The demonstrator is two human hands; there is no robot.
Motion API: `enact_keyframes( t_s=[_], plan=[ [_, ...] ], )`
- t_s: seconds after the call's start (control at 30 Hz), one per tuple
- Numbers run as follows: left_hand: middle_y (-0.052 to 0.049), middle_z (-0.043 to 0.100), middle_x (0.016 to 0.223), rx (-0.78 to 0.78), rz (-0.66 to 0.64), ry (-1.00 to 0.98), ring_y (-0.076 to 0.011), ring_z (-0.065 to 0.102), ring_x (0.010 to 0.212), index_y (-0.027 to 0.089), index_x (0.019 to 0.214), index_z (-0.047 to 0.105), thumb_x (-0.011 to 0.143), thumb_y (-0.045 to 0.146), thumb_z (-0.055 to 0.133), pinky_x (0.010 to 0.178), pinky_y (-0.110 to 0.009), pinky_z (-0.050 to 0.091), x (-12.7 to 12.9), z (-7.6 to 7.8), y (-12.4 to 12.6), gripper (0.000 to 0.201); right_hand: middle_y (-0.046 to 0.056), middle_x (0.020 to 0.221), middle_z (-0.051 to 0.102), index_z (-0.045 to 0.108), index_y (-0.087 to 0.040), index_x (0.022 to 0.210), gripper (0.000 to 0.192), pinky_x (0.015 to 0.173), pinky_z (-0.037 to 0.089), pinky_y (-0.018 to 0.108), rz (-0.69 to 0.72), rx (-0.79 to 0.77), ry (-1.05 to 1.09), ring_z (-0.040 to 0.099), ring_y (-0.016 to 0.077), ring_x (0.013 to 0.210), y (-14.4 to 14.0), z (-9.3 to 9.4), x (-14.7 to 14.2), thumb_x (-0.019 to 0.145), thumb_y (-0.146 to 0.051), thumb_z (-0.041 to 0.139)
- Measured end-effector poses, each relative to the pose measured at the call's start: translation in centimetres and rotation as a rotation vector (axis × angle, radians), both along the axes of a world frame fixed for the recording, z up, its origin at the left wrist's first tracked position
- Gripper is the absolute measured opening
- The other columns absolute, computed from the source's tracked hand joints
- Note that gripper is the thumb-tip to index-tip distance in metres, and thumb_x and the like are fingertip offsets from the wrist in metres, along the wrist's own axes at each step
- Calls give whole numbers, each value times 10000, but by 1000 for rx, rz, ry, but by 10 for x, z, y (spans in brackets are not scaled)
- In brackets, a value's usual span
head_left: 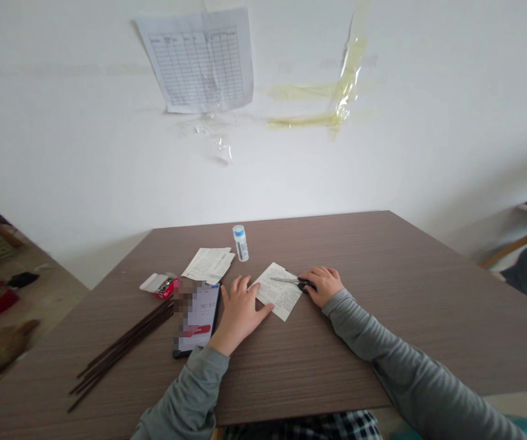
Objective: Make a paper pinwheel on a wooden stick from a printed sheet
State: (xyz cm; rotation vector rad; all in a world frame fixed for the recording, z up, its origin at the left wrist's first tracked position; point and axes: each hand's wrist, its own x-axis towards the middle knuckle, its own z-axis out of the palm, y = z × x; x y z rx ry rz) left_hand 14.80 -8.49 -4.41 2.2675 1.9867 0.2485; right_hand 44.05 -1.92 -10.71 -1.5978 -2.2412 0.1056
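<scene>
A small sheet of printed paper (286, 304) lies at a slant on the brown table (383, 342). My left hand (241, 310) has its fingers spread, with the fingertips and thumb at the sheet's left and lower edges. A pair of scissors (288, 280) with dark handles lies across the paper, blades pointing left. Around the handles, at the paper's right side, my right hand (325, 285) is closed. Just left of my left hand is a phone (202, 315) with its screen lit.
Behind the phone lie more printed sheets (207, 264), beside a white glue bottle (240, 243) standing upright. A small red and white box (165, 285) sits open at the left, near a bundle of thin brown sticks (121, 351). A wall (291, 177) rises behind the table.
</scene>
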Motion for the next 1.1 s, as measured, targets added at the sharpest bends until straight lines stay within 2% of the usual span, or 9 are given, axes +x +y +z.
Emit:
enact_keyframes(
  t_s=[0.17,0.33,0.47,0.6,0.7,0.83,0.93,1.1],
  plan=[
    [-248,659,1983,-53,10,26,-503,491,1933,247,1762,838,1185,452,840,1579,-862,350,6,5,-3,613,152,1442,962,1017,-400,1471,430,1346,563,670,-28,-77,-14,829,433,1438,3,3,4,1120,-267,807],
    [-240,675,1969,-25,3,32,-510,526,1903,269,1757,841,1177,450,848,1556,-859,387,5,1,-3,607,119,1481,970,1010,-446,1486,474,1353,575,687,-64,-144,-20,849,440,1475,8,9,8,1068,-254,891],
    [-230,692,1954,-8,15,42,-507,521,1904,284,1729,863,1188,457,842,1552,-839,405,3,-2,-2,568,99,1379,991,1034,-457,1393,425,1392,533,676,-76,-145,-19,884,421,1400,10,12,9,1045,-238,923],
    [-224,695,1954,6,39,56,-505,516,1910,274,1682,893,1215,423,802,1549,-842,412,2,-3,0,498,101,1296,1003,1048,-422,1313,343,1459,470,673,-11,-88,-54,915,389,1310,9,17,12,1065,-231,908],
    [-248,710,1932,34,45,55,-525,536,1894,229,1631,920,1193,382,829,1542,-826,435,1,-5,1,473,121,1338,1008,1033,-366,1399,383,1422,509,622,12,-20,-68,928,365,1291,8,20,16,1096,-226,845],
    [-263,761,1865,99,40,34,-556,590,1843,217,1539,955,1154,377,889,1510,-837,476,-2,-10,1,422,114,1372,1017,1012,-365,1466,434,1288,571,553,-59,3,-25,934,359,1283,8,19,20,1105,-242,805],
    [-273,772,1844,116,42,19,-564,604,1824,205,1498,962,1147,369,897,1493,-842,489,-2,-13,2,393,117,1342,1020,999,-376,1508,463,1312,552,583,-101,-24,26,931,377,1299,9,14,23,1116,-253,784],
    [-252,799,1806,141,38,-7,-536,642,1786,217,1413,973,1167,314,840,1476,-807,521,-3,-18,5,296,93,1440,996,938,-420,1624,599,1387,513,658,-117,23,123,901,380,1355,12,9,24,1070,-246,793]
  ],
)
